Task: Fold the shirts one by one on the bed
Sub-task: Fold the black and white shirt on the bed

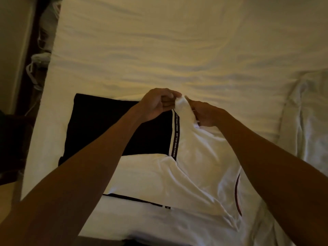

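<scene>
A white shirt (191, 167) with a black lettered stripe down one side lies across the near part of the bed (159, 50). Its upper end is lifted off the sheet. My left hand (156, 103) pinches the raised tip of the fabric from the left. My right hand (205, 114) grips the same bunched fabric just below and to the right. Both hands are close together above the middle of the bed. A folded black garment (99, 125) lies flat to the left, partly under the white shirt and behind my left forearm.
Rumpled white fabric (307, 121) is piled at the bed's right edge. A dark gap with white cords (37, 68) runs along the bed's left side, next to a wall. Wrinkled cream sheet covers the far half of the bed.
</scene>
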